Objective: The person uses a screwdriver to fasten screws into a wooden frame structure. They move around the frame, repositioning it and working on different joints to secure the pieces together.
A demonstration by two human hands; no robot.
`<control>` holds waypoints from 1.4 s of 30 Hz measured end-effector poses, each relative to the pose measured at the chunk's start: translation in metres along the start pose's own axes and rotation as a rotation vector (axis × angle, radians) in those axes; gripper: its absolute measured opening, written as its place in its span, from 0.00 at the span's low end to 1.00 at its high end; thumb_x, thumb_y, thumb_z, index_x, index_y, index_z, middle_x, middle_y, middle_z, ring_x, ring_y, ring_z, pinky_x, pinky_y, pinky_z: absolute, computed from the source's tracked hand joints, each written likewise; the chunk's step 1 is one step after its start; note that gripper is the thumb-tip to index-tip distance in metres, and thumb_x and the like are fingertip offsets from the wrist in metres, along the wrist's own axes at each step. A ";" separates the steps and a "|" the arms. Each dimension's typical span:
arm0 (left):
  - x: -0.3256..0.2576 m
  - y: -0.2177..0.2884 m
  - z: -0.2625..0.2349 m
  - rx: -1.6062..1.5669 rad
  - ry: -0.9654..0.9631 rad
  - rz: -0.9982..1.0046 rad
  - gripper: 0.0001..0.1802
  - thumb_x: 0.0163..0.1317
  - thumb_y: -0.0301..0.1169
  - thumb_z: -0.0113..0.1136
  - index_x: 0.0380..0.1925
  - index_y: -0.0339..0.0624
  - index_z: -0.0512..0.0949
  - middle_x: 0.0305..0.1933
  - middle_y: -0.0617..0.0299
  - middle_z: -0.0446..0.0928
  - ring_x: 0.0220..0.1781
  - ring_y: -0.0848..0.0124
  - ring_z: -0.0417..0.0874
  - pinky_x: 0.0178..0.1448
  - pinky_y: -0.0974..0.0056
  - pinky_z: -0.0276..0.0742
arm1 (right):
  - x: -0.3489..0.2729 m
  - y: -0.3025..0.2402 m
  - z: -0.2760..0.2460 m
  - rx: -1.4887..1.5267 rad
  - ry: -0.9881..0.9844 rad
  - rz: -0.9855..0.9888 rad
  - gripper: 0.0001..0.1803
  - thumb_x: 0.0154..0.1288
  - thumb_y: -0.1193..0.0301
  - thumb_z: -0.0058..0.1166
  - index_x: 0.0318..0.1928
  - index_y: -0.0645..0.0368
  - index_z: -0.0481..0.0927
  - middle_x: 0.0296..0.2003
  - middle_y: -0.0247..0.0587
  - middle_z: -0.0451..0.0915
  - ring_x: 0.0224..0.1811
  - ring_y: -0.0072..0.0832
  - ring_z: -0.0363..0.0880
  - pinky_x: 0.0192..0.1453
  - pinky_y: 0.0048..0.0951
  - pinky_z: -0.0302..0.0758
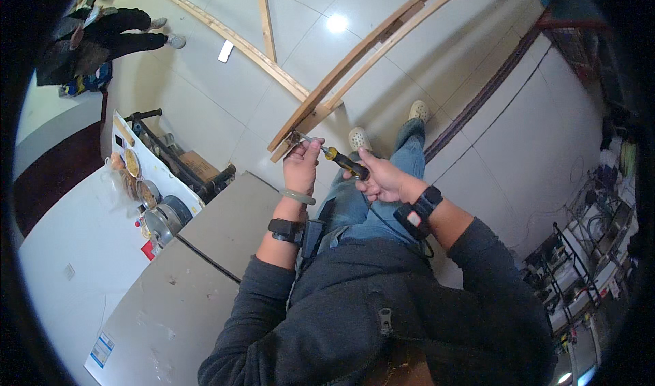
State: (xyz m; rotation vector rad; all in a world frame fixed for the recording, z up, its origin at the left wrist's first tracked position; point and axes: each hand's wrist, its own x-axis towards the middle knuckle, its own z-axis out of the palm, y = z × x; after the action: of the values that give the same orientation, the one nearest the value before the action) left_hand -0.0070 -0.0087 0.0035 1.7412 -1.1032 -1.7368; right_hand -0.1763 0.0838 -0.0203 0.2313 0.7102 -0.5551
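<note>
My right hand (383, 178) is closed round the black and yellow handle of a screwdriver (348, 164). Its metal shaft points up and left to the near end of a long wooden frame (355, 62). At that end my left hand (302, 162) is closed, thumb and fingertips pinching the shaft close to the tip. A small dark metal piece (293, 138) shows on the wood beside those fingers. Exactly where the tip rests is too small to tell. The frame's brown and pale wooden bars slant away to the upper right, and a lighter bar (228, 37) crosses to the upper left.
Left of me stand a grey refrigerator (198, 236) and a white table (82, 249) with pots and bowls. A black metal rack (198, 181) is beside them. Another person's legs (133, 35) show at upper left. Wires and racks (573, 270) crowd the right.
</note>
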 end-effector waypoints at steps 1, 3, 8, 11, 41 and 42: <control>-0.001 0.000 -0.001 0.001 -0.011 0.007 0.13 0.59 0.40 0.58 0.29 0.42 0.78 0.34 0.70 0.77 0.25 0.83 0.64 0.28 0.76 0.60 | 0.000 0.001 -0.002 0.123 -0.137 0.093 0.27 0.67 0.44 0.28 0.40 0.53 0.70 0.18 0.28 0.67 0.10 0.15 0.53 0.20 0.19 0.58; 0.001 0.001 -0.001 0.013 -0.007 0.005 0.13 0.59 0.40 0.58 0.31 0.41 0.79 0.35 0.70 0.77 0.25 0.83 0.65 0.29 0.76 0.61 | 0.005 0.006 -0.005 0.254 -0.253 0.136 0.23 0.69 0.47 0.30 0.39 0.53 0.69 0.16 0.23 0.61 0.11 0.14 0.51 0.21 0.18 0.56; -0.001 0.007 0.002 0.050 0.071 -0.033 0.14 0.56 0.41 0.62 0.32 0.41 0.79 0.28 0.70 0.76 0.24 0.82 0.66 0.27 0.75 0.61 | 0.024 0.024 0.000 -0.069 0.197 -0.560 0.10 0.66 0.63 0.47 0.41 0.53 0.66 0.26 0.29 0.66 0.22 0.15 0.62 0.26 0.18 0.62; 0.000 0.008 0.005 0.075 0.089 -0.001 0.14 0.59 0.40 0.58 0.35 0.40 0.80 0.28 0.71 0.73 0.24 0.82 0.65 0.27 0.75 0.61 | 0.020 0.017 0.003 -0.525 0.503 -0.928 0.13 0.61 0.70 0.53 0.43 0.55 0.65 0.30 0.32 0.68 0.22 0.17 0.64 0.27 0.19 0.65; 0.000 0.005 0.007 -0.324 0.124 -0.129 0.17 0.61 0.38 0.55 0.43 0.37 0.74 0.21 0.73 0.64 0.22 0.81 0.61 0.28 0.72 0.61 | 0.010 0.001 0.008 -0.484 0.423 -0.719 0.16 0.64 0.57 0.49 0.40 0.56 0.69 0.30 0.33 0.70 0.16 0.15 0.61 0.18 0.16 0.57; 0.000 0.005 0.007 -0.324 0.141 -0.138 0.15 0.60 0.37 0.56 0.43 0.39 0.74 0.23 0.73 0.67 0.21 0.82 0.62 0.28 0.72 0.62 | 0.007 0.000 0.008 -0.389 0.345 -0.587 0.17 0.65 0.56 0.47 0.40 0.57 0.69 0.29 0.33 0.70 0.16 0.15 0.61 0.17 0.16 0.57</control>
State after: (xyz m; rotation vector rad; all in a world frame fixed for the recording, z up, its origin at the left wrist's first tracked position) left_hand -0.0147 -0.0099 0.0066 1.7342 -0.6149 -1.7292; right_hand -0.1677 0.0783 -0.0191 -0.2643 1.2173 -0.9300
